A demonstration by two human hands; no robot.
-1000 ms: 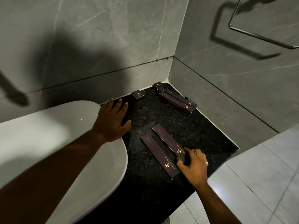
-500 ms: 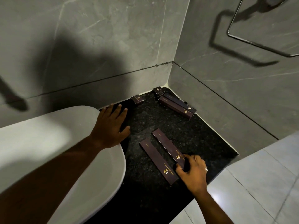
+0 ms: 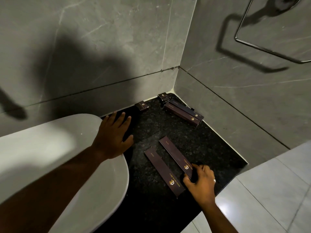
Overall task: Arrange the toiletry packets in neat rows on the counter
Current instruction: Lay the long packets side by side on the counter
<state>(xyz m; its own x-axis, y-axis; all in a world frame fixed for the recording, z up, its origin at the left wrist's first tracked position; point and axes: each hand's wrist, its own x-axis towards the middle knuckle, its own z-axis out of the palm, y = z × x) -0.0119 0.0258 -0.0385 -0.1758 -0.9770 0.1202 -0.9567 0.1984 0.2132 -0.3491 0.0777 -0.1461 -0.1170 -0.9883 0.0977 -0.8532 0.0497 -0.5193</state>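
Two long dark purple toiletry packets lie side by side on the black speckled counter (image 3: 210, 143): the left long packet (image 3: 164, 170) and the right long packet (image 3: 175, 155). My right hand (image 3: 201, 183) grips the near end of the right long packet with fingers and thumb. Flat and open, my left hand (image 3: 113, 136) rests on the basin's rim and the counter edge. Two more long packets (image 3: 183, 112) lie stacked near the corner wall. A small square packet (image 3: 141, 105) sits by the back wall, and other small packets (image 3: 163, 97) are piled in the corner.
A white oval basin (image 3: 58, 158) fills the left side. Grey marble walls meet at the corner behind the counter. A chrome towel rail (image 3: 262, 47) hangs on the right wall. Light floor tiles (image 3: 272, 190) lie beyond the counter's right edge.
The right long packet has slid a little toward me under my right hand. My left hand stays flat on the basin rim. The view has tilted slightly.
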